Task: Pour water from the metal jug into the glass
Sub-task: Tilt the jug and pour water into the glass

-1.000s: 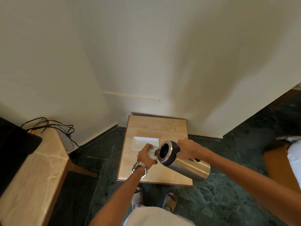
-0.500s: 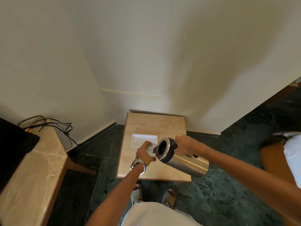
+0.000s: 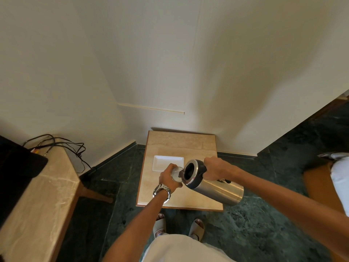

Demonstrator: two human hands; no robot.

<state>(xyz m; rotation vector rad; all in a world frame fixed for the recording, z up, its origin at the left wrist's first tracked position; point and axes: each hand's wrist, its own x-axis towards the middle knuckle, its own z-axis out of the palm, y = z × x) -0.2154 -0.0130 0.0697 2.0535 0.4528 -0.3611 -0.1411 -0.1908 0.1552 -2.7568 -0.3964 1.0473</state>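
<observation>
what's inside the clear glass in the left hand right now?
The clear drinking glass shows a pale interior, with the steel jug's black spout at its rim. Whether it holds water cannot be told; the left hand covers its lower wall.

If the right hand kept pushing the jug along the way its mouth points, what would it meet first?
Most likely the glass held in the left hand: the metal jug, gripped by the right hand, already has its spout at the rim. Depth is unclear.

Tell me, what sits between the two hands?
In the head view, the glass and the tilted metal jug's dark open mouth lie between the left hand and right hand.
</observation>
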